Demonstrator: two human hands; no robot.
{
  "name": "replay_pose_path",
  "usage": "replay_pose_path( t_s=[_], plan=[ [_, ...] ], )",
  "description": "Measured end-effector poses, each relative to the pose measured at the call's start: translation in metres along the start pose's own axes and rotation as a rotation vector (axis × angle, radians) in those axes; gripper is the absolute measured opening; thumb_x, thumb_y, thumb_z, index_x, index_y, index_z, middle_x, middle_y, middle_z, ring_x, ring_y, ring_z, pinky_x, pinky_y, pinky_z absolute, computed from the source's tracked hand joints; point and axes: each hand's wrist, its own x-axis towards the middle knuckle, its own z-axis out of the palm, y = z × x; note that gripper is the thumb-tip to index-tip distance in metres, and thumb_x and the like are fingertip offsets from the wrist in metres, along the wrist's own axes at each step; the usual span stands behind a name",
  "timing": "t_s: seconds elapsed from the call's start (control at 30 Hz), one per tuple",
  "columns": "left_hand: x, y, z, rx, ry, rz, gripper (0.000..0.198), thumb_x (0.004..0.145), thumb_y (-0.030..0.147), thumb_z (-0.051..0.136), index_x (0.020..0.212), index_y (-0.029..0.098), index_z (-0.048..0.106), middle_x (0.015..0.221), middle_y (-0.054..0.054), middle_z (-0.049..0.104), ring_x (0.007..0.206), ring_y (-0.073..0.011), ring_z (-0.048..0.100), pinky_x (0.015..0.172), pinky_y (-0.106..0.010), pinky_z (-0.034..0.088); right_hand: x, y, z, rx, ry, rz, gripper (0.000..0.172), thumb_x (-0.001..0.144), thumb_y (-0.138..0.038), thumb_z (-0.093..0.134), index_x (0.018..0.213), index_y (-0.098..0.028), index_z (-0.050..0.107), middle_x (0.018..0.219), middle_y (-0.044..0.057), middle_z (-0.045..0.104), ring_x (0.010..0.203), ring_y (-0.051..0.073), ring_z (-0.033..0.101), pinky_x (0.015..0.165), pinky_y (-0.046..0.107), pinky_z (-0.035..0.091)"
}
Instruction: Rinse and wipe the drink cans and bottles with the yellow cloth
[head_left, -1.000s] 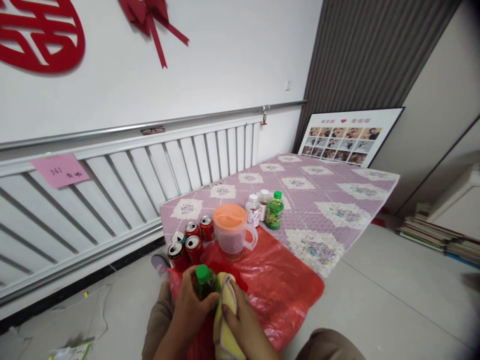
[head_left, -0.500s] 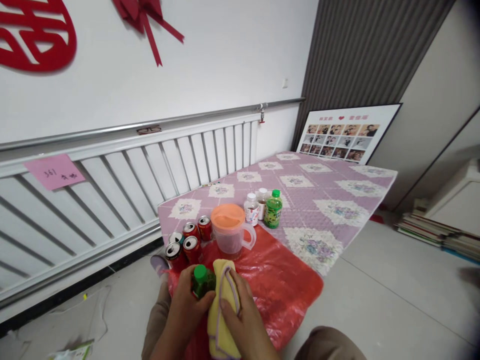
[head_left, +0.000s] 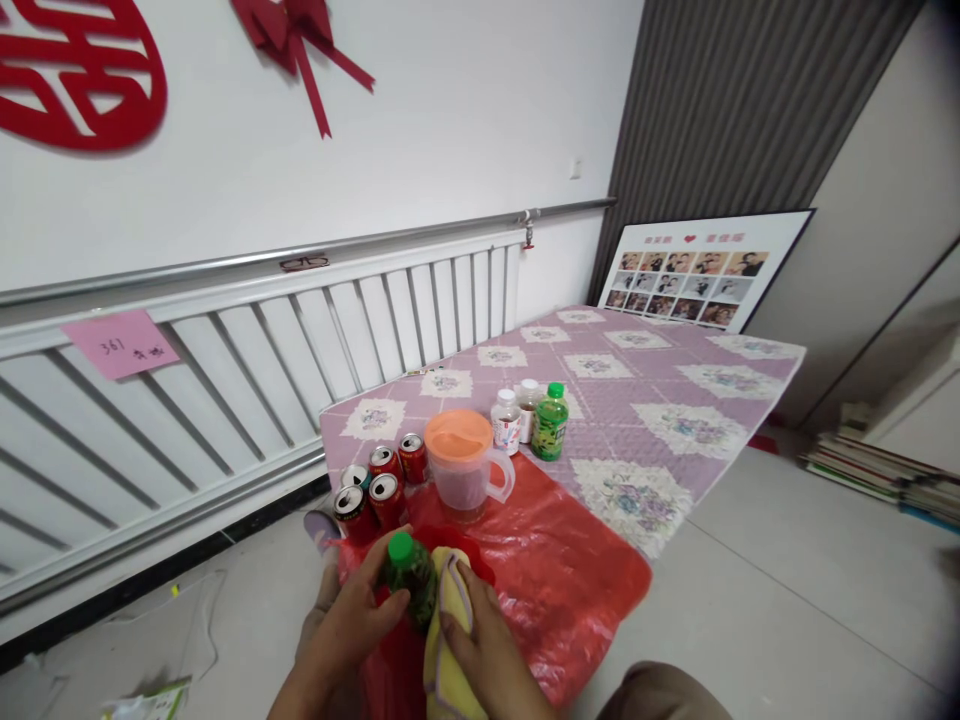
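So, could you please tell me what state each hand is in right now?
Left hand: curved at the nearer green-capped bottle; whether it grips firmly cannot be told.
Right hand: closed, holding the yellow cloth.

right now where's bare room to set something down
Free: the floral cloth between the back bottles and photo board; the red sheet right of the jug. Crowded: by cans left of the jug; nearest you, around left hand, nearer bottle, towel, right hand.
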Motion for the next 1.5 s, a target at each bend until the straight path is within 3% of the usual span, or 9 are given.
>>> replay_pose_path(
  t_s=[0.13,0.3,0.5,0.7,0.83,1.0,1.13,1.33,1.5],
  plan=[
    [0.002,0.003,0.009,0.007,0.095,-0.013,0.060,0.073,0.027,0.068,0.130,0.019,0.051,0.129,-0.011,0.060,0.118,-0.0278,0.058,0.102,-0.043,0.047,-0.002,-0.023,-0.009,0.057,0.046,-0.042,0.061,0.085,-0.026,0.051,0.144,-0.014,0.039,0.147,0.015,0.044,0.138,0.024,0.039,0.115,0.042,0.032],
    [0.005,0.013,0.021,0.296,0.215,0.068,0.050,0.068,0.030,0.069,0.116,0.019,0.058,0.113,-0.008,0.060,0.106,-0.0274,0.059,0.093,-0.044,0.050,-0.002,-0.047,-0.021,0.083,0.134,-0.152,0.060,0.086,-0.025,0.050,0.144,-0.020,0.038,0.148,0.011,0.041,0.139,0.022,0.037,0.115,0.039,0.032],
    [0.008,0.020,0.029,0.359,0.294,0.001,0.053,0.066,0.030,0.068,0.115,0.017,0.054,0.114,-0.012,0.060,0.107,-0.0309,0.058,0.097,-0.049,0.047,0.008,-0.021,-0.005,-0.010,0.040,-0.029,0.060,0.085,-0.023,0.048,0.142,-0.009,0.039,0.142,0.020,0.046,0.136,0.026,0.041,0.113,0.043,0.034],
    [0.005,0.020,0.023,0.113,0.153,-0.021,0.072,0.068,0.027,0.067,0.135,0.017,0.042,0.138,-0.016,0.053,0.128,-0.0321,0.050,0.108,-0.049,0.039,0.010,0.000,0.004,-0.002,0.056,-0.010,0.060,0.082,-0.019,0.052,0.141,-0.013,0.042,0.141,0.017,0.049,0.136,0.026,0.043,0.113,0.042,0.034],
    [0.003,0.010,0.009,-0.040,0.035,-0.012,0.068,0.073,0.030,0.065,0.136,0.020,0.045,0.141,-0.013,0.052,0.132,-0.0309,0.047,0.108,-0.047,0.041,0.008,-0.006,0.001,0.029,0.073,-0.007,0.060,0.083,-0.021,0.051,0.142,-0.013,0.041,0.142,0.016,0.048,0.136,0.025,0.042,0.114,0.042,0.033],
    [0.005,-0.003,0.013,-0.077,0.099,-0.050,0.063,0.073,0.031,0.067,0.131,0.017,0.048,0.128,-0.013,0.061,0.118,-0.0281,0.059,0.103,-0.044,0.046,0.003,-0.035,-0.008,0.097,0.144,-0.084,0.060,0.086,-0.024,0.048,0.144,-0.017,0.036,0.147,0.014,0.041,0.138,0.022,0.039,0.114,0.040,0.033],
    [0.007,0.006,0.024,0.032,0.222,-0.074,0.065,0.070,0.031,0.068,0.130,0.016,0.047,0.124,-0.013,0.061,0.113,-0.0274,0.061,0.097,-0.042,0.050,0.005,-0.048,-0.014,0.108,0.197,-0.158,0.058,0.086,-0.024,0.048,0.144,-0.022,0.037,0.147,0.010,0.040,0.138,0.022,0.037,0.115,0.039,0.032],
    [0.006,0.031,0.029,0.296,0.269,-0.094,0.057,0.069,0.033,0.067,0.123,0.018,0.055,0.125,-0.012,0.059,0.118,-0.0325,0.056,0.101,-0.050,0.045,0.016,-0.013,0.003,-0.008,0.154,-0.067,0.056,0.084,-0.021,0.047,0.140,-0.017,0.042,0.142,0.014,0.046,0.134,0.024,0.043,0.113,0.041,0.035],
    [0.012,0.018,0.015,0.098,0.088,-0.055,0.060,0.074,0.033,0.064,0.130,0.017,0.048,0.130,-0.013,0.057,0.122,-0.0303,0.054,0.106,-0.050,0.041,0.018,0.004,0.012,-0.081,0.126,-0.014,0.059,0.081,-0.019,0.050,0.140,-0.016,0.043,0.145,0.016,0.044,0.136,0.027,0.041,0.110,0.042,0.038]
  ],
)
